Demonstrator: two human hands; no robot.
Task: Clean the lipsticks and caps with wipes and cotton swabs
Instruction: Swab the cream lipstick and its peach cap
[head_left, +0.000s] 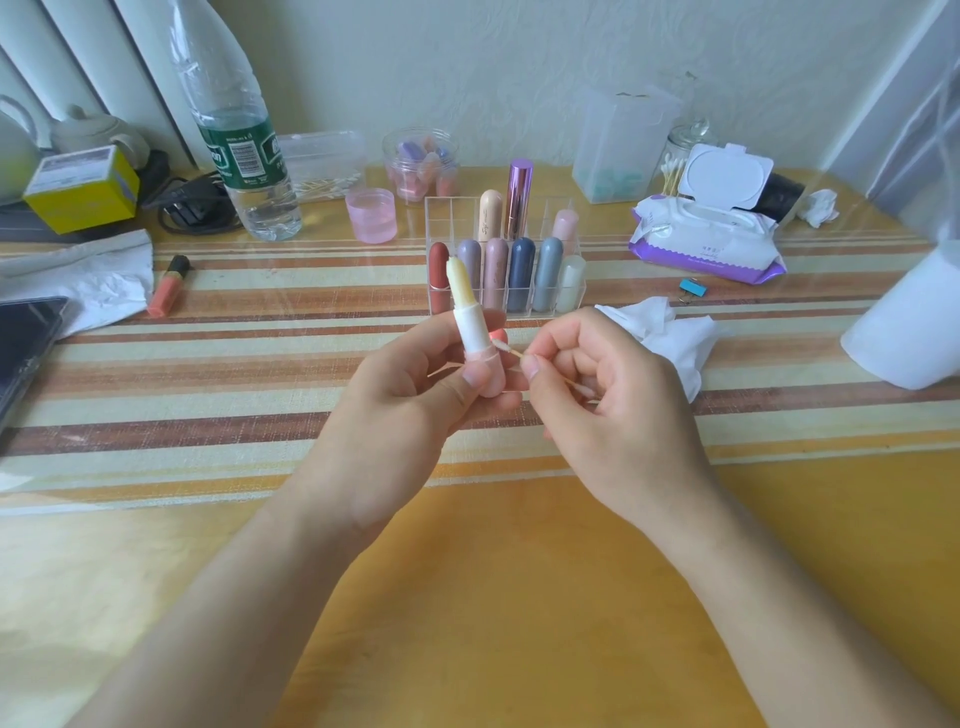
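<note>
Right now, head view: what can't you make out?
Head view only:
1. Base of the lipstick: wrapped by the left hand.
2. Shaft of the cotton swab: mostly hidden in the right hand.
3. Lettering on the wipes pack: too small, blurred.
4. The dark device: cut off by the left edge.

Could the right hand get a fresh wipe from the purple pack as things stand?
Probably yes: the purple pack lies lid-open on that side, only a crumpled wipe between. But the right hand pinches a cotton swab.
</note>
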